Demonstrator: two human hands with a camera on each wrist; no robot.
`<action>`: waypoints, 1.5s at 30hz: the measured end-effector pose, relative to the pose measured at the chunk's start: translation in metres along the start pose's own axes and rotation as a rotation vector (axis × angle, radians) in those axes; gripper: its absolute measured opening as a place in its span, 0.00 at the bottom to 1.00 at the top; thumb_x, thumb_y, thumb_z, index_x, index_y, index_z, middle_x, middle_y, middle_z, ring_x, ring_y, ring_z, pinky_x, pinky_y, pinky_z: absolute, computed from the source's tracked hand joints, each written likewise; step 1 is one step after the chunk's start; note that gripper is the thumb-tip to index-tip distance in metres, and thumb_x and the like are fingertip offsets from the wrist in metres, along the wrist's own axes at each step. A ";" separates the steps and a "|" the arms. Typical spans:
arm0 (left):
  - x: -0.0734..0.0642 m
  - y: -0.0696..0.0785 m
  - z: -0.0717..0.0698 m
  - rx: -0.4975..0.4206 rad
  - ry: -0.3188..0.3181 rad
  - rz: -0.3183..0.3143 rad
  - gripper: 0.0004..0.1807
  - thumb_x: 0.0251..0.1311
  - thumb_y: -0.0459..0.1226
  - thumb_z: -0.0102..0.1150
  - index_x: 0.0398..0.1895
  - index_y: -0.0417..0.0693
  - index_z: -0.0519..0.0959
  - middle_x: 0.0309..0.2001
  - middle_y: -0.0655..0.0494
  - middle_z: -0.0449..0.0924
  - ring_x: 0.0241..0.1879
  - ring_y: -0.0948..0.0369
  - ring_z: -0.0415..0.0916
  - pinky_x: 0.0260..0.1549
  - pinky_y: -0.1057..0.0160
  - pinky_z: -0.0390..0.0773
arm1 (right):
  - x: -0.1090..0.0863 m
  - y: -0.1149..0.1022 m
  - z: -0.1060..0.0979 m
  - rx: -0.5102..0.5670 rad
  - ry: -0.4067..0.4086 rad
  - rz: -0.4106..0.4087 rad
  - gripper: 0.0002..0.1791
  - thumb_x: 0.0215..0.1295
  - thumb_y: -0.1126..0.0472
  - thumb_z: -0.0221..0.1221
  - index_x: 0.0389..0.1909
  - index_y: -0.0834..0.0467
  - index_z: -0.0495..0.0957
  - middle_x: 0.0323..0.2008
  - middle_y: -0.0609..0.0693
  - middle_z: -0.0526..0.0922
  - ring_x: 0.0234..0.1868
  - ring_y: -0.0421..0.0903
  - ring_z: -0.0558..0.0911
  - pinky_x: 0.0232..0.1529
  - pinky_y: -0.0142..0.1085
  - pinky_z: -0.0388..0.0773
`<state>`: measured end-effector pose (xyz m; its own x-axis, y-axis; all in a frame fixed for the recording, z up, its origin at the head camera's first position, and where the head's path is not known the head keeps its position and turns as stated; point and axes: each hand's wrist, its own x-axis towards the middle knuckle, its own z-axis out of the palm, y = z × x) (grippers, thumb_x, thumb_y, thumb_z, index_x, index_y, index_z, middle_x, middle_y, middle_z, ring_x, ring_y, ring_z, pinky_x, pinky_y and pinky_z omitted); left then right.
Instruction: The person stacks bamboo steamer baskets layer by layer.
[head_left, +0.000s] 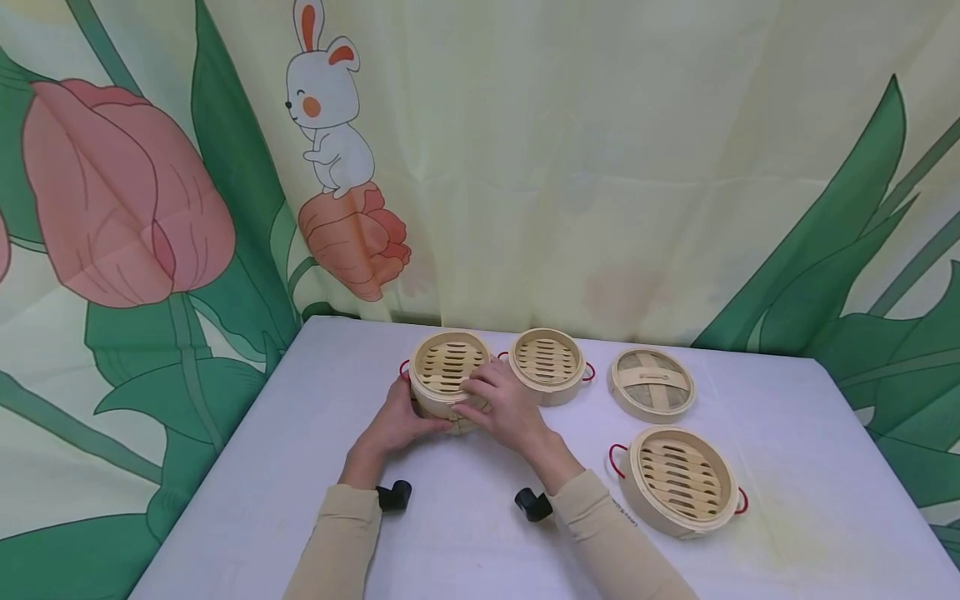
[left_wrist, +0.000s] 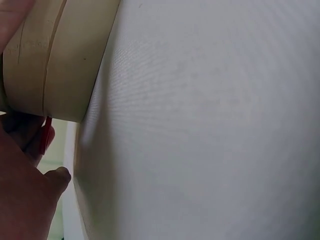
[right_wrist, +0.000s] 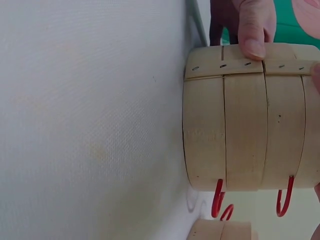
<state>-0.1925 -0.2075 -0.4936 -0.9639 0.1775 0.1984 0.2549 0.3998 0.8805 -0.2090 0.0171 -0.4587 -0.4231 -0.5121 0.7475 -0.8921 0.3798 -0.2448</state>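
Note:
Two round bamboo steamer baskets, the upper one (head_left: 450,367) on the lower (right_wrist: 205,125), form a stack near the back edge of the table. At the stack's left side, my left hand (head_left: 392,425) grips it, the thumb lying across the front near the seam between the tiers. My right hand (head_left: 506,404) holds the upper basket from the right, thumb on the front wall and fingers over the rim. Red loop handles (right_wrist: 285,200) stick out from the sides. In the left wrist view the left hand (left_wrist: 25,185) shows beside the stack (left_wrist: 60,60), its fingertips partly hidden.
Just right of the stack stands another steamer basket (head_left: 547,367) with red handles. Farther right lies a woven bamboo lid (head_left: 652,383). Nearer the front right sits a larger-looking basket (head_left: 678,483). A printed curtain (head_left: 562,167) hangs behind the white table (head_left: 270,500).

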 end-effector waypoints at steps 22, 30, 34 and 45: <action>0.000 -0.007 -0.003 -0.002 0.011 0.016 0.60 0.34 0.36 0.88 0.73 0.46 0.59 0.69 0.49 0.66 0.69 0.55 0.61 0.69 0.51 0.57 | 0.005 -0.005 0.000 -0.015 -0.073 0.043 0.14 0.57 0.55 0.74 0.39 0.58 0.85 0.38 0.49 0.80 0.44 0.49 0.78 0.52 0.43 0.73; -0.004 -0.005 -0.010 0.022 0.005 -0.050 0.63 0.35 0.41 0.88 0.75 0.46 0.56 0.70 0.49 0.65 0.69 0.55 0.62 0.67 0.50 0.61 | 0.002 0.004 -0.011 0.039 -0.058 0.009 0.24 0.55 0.57 0.75 0.51 0.62 0.83 0.49 0.54 0.82 0.54 0.52 0.78 0.63 0.50 0.69; -0.008 -0.001 -0.018 0.018 0.032 -0.170 0.68 0.37 0.42 0.87 0.78 0.40 0.48 0.74 0.42 0.56 0.74 0.49 0.51 0.71 0.46 0.53 | -0.001 0.015 -0.027 0.048 -0.049 0.010 0.26 0.55 0.58 0.75 0.54 0.62 0.82 0.52 0.56 0.81 0.56 0.53 0.78 0.62 0.50 0.70; -0.001 0.024 -0.032 0.079 0.060 -0.219 0.70 0.39 0.45 0.85 0.80 0.49 0.45 0.79 0.44 0.44 0.77 0.46 0.41 0.70 0.39 0.49 | -0.018 0.050 -0.072 -0.047 -0.071 0.111 0.28 0.48 0.59 0.78 0.52 0.62 0.82 0.53 0.60 0.81 0.58 0.61 0.76 0.62 0.59 0.66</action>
<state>-0.1881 -0.2264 -0.4590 -0.9991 0.0254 0.0335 0.0417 0.4924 0.8694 -0.2350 0.1005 -0.4396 -0.5303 -0.5178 0.6713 -0.8316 0.4719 -0.2929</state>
